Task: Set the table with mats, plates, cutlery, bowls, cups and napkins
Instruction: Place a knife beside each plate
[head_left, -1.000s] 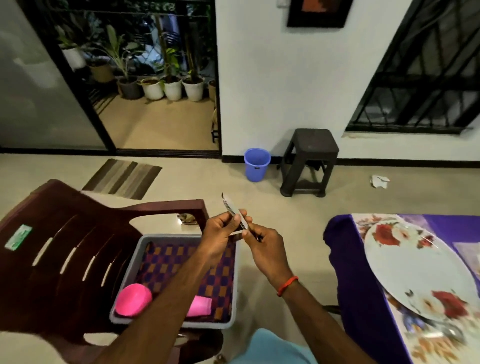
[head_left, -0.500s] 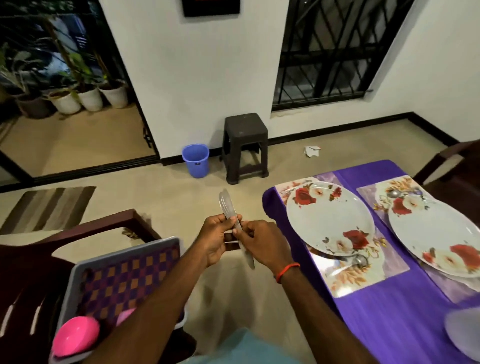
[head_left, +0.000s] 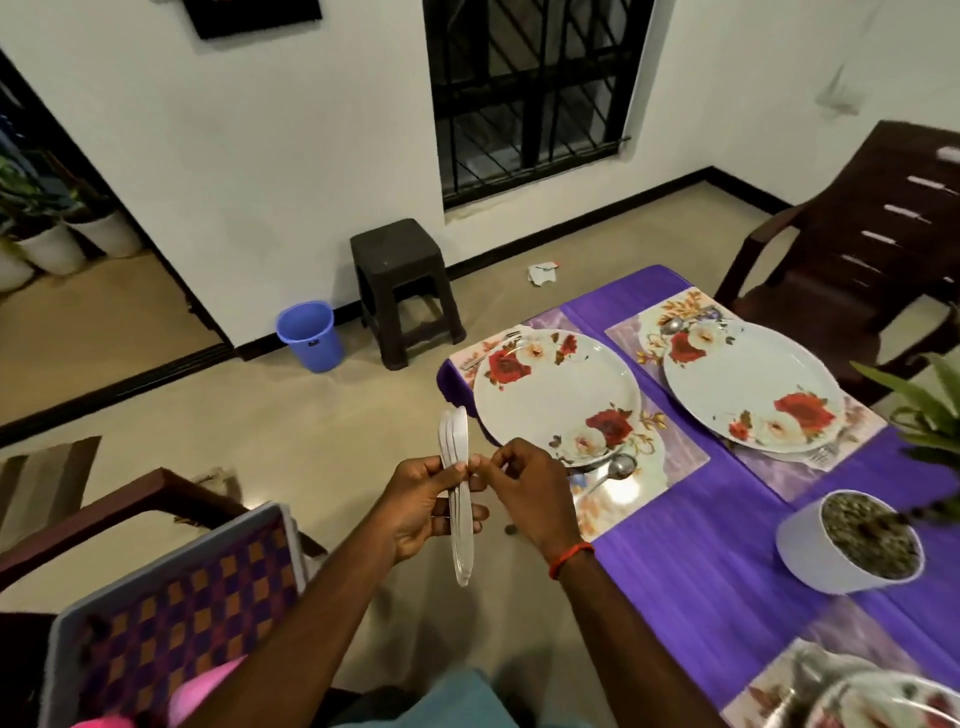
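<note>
Left hand has its fingers curled round a bunch of clear plastic cutlery, thumb pressed on it, bunch held upright. Right hand pinches the same bunch near its middle with thumb and forefinger, its other fingers tucked in. The cutlery is in the air over the floor, just off the corner of the purple table, near the closest floral plate on its mat. Metal spoon lies beside that plate. Checkered basket sits on the chair at the left.
</note>
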